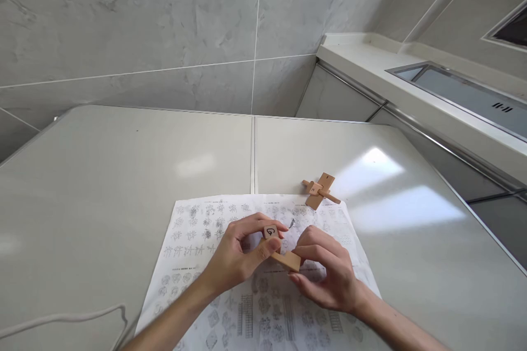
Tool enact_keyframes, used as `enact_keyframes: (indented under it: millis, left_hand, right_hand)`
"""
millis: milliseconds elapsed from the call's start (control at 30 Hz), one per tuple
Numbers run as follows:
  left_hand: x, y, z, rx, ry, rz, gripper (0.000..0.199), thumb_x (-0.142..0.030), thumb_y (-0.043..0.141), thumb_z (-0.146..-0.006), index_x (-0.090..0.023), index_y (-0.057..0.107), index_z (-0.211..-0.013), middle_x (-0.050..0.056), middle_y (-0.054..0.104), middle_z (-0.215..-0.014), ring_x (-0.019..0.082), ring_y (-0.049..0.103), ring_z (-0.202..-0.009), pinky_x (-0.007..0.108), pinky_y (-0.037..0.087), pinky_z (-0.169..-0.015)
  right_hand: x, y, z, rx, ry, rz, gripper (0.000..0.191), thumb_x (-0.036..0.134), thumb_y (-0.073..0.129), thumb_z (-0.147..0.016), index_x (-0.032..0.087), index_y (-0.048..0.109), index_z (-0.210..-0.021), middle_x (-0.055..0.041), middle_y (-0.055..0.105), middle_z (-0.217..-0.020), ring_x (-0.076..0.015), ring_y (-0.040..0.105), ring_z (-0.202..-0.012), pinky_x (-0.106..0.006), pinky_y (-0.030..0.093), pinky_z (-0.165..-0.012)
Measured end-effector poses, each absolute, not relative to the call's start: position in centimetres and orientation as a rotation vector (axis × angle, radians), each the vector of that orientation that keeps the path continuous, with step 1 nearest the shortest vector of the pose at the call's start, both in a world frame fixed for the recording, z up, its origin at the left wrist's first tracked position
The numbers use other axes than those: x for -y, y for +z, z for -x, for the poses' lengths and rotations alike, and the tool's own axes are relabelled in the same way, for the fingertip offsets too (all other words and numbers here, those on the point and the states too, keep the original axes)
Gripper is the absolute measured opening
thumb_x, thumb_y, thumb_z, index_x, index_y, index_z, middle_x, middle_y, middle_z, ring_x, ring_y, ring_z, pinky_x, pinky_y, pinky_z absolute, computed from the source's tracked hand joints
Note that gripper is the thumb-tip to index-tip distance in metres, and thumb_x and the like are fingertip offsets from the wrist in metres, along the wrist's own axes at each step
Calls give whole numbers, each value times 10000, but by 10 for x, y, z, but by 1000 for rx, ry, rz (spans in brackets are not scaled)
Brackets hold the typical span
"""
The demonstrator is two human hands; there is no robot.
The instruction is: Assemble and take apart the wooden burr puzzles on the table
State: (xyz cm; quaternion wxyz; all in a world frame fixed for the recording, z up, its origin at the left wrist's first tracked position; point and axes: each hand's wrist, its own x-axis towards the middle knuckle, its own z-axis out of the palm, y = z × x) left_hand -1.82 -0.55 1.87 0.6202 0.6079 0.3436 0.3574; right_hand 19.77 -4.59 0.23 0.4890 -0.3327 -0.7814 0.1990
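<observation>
Grey marbled wall tiles (164,27) rise behind the pale table (102,175). A white counter (370,57) with an inset steel sink (473,93) runs along the right. Daylight patches glare on the tabletop.

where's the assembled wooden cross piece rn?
In the head view, the wooden cross piece lies on the white table, right of centre, at the top right corner of the printed sheet, beyond the right hand.
</observation>
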Motion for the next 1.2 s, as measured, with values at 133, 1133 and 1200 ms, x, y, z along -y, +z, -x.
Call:
enact_keyframes:
  millis: [133,1133,1200]
  left_hand:
    - [7,22,14,-883,904,-1443,228,-433,736,-991,-239,843,-938,86,755,-1071,203,716,-897,318,593,-787]
    - [4,14,16,-1322,764,-1814,290,-509,539,-1071,-236,602,-992,-94,532,-523,120,462,-466,252,403,-529]
    - [4,13,15,-1346,761,-1909,269,-475,540,-1071,-234,594,-964,-91,537,-525,122,484,-473,256,417,-543]
  right_hand:
    - [47,-1,-197,1944,359,827,108,221,674,-972,246,605,-1052,-22,620,-726,-198,546,-608,-342,443,-552]
    - [40,-3,-202,1402,1172,1309,315,466,549,-1083,225,549,-879,49,453,-671,-118,406,-526,-252,335,-470]
    - [40,-4,-202,1479,1118,1350,254,432,559,-1075,217,594,-945,55,463,-652,-121,420,-528,-253,338,-484]
